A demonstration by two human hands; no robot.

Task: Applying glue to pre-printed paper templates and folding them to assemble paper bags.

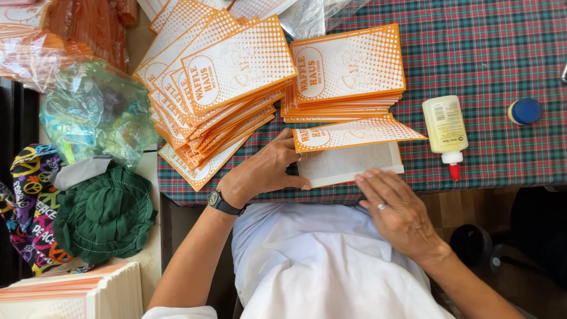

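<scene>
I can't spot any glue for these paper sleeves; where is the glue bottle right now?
The glue bottle lies on the plaid tablecloth at the right of the head view, red tip toward the person, between the folded sleeve and a blue cap.

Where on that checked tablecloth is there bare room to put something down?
Bare green-and-red checked tablecloth lies right of the neat stack of orange-and-white paper sleeves, above the pale yellow glue bottle and blue round cap. The table's left part is crowded by the fanned pile of sleeves.
</scene>
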